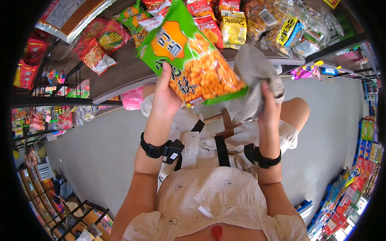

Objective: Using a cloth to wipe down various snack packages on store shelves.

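Note:
My left hand [169, 90] grips the lower left side of a green and orange snack bag [205, 66], its thumb on the front. The bag is tilted, its printed front facing up to me, above the shelf's front edge. In my right hand [270, 105] is a grey cloth [256, 72], bunched and hanging, close to the bag's lower right corner. Whether the cloth touches the bag cannot be told. Behind them on the dark shelf [120, 79] lie a yellow snack bag [233, 28], red snack bags [209, 28] and clear plastic packs of twisted snacks [262, 18].
Red snack packets [96, 55] lie at the shelf's left, near black metal rack bars [60, 101]. Below the shelf's front edge a pink package [132, 98] shows. Stocked shelves [366, 156] line the right; a black wire rack [81, 217] stands at lower left. Grey floor [328, 126] lies around me.

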Tool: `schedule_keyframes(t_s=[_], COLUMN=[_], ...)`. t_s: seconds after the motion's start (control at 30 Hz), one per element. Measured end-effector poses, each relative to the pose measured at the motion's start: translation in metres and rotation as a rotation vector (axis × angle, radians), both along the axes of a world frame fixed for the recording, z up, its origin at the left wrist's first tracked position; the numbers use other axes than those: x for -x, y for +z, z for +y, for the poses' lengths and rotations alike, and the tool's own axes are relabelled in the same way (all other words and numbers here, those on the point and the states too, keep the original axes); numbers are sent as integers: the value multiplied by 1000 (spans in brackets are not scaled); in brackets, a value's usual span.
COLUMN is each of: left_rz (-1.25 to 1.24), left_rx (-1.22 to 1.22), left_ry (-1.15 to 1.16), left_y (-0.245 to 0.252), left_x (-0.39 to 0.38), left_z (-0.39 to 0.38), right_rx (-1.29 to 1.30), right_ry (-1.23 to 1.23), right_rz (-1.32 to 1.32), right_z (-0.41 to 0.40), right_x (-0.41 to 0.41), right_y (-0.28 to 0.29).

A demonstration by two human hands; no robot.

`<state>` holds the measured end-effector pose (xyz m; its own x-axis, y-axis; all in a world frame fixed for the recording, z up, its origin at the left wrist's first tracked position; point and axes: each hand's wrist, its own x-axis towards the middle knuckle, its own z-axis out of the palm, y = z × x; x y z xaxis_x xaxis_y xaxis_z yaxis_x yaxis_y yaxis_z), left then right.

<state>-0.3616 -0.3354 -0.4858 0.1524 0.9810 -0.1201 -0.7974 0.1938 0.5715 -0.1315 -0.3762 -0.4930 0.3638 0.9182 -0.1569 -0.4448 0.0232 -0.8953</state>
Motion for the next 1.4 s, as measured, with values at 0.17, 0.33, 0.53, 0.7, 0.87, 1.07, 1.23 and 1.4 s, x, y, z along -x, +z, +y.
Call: schedule_keyframes(t_s=[0.17,0.33,0.53,0.7,0.87,1.07,1.23,1.4], left_rz=[366,900,882,689,415,228,203,-291], left_rx=[-111,-237,-319,-279,-25,315,444,437], left_ry=[-108,222,27,-220,-430,-293,-334,-421], left_y=[-3,-10,-6,2,0,24,13,-42], left_x=[-14,-41,-37,-40,-31,-29,-14,8], left_z=[-4,-5,-13,-17,-30,-63,-64,-47], right_rx=[4,-18,-139,-309,-351,-271,-327,-394], right_ry=[30,64,129,86,79,92,162,145], right_rz=[222,84,-308,-730,-832,-750,-796,-936], right_z=[-7,-17,-22,-16,-9,-4,-10,-4], right_x=[-1,25,30,27,15,12,16,17], right_y=[16,20,17,25,31,13,6,13])
